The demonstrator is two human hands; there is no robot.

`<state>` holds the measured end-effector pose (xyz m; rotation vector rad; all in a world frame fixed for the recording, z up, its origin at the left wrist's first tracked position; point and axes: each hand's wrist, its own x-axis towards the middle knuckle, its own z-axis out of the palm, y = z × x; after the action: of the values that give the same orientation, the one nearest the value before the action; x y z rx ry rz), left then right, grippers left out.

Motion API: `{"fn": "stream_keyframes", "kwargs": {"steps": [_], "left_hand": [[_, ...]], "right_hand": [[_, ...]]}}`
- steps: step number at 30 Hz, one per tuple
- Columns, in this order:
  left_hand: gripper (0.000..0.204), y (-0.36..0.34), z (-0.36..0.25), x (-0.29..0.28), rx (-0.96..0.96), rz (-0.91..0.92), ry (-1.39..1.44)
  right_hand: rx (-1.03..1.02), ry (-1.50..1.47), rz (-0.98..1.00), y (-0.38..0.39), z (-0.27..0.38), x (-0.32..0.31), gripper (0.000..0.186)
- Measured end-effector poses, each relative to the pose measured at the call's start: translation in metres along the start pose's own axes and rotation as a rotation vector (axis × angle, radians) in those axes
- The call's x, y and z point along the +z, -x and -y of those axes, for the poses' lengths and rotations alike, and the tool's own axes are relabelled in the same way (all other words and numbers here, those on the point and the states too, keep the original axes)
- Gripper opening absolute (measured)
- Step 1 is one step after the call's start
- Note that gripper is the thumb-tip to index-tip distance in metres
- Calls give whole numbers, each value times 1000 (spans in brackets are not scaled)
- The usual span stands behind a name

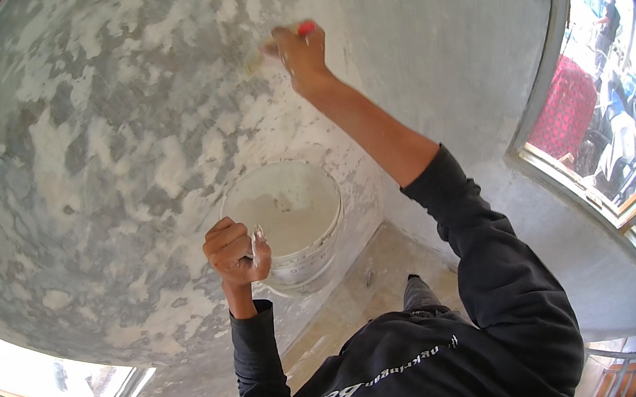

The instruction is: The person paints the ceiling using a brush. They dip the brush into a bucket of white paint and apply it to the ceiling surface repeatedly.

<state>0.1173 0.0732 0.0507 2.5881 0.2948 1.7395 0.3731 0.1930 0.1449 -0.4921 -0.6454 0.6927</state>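
My right hand [304, 56] is raised before the wall [131, 143], and its fingers are closed around a brush [306, 28]. The red end of the brush comes out at the upper side of my fist. Its pale head points to the left and looks blurred, so I cannot tell whether it touches the wall exactly now. This wall is patchy, with grey and whitish areas.

My left hand [236, 252] is lower, with all the fingers curled into a fist and the thumb upright beside them. The thumb has a whitish smear. In the view, the fist covers the left edge of a round, pale bucket [307, 267], but I cannot tell if it holds the rim, a handle or nothing. Inside the bucket there is a whitish-grey material [263, 214]. The bucket is near the patchy wall, close to the corner with the smoother grey wall [433, 36].
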Motion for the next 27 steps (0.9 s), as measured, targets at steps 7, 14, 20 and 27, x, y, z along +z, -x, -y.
{"fn": "stream_keyframes", "kwargs": {"steps": [7, 14, 20, 27], "left_hand": [[26, 5, 3, -2, 13, -17, 37], [32, 10, 6, 0, -18, -33, 26], [34, 10, 8, 4, -38, -39, 14], [33, 5, 11, 14, -24, -29, 72]], "right_hand": [[-245, -225, 79, -65, 65, 79, 17], [-190, 4, 86, -23, 27, 34, 17], [-195, 206, 48, 17, -46, -42, 21], [65, 326, -44, 91, -82, -128, 24]]}}
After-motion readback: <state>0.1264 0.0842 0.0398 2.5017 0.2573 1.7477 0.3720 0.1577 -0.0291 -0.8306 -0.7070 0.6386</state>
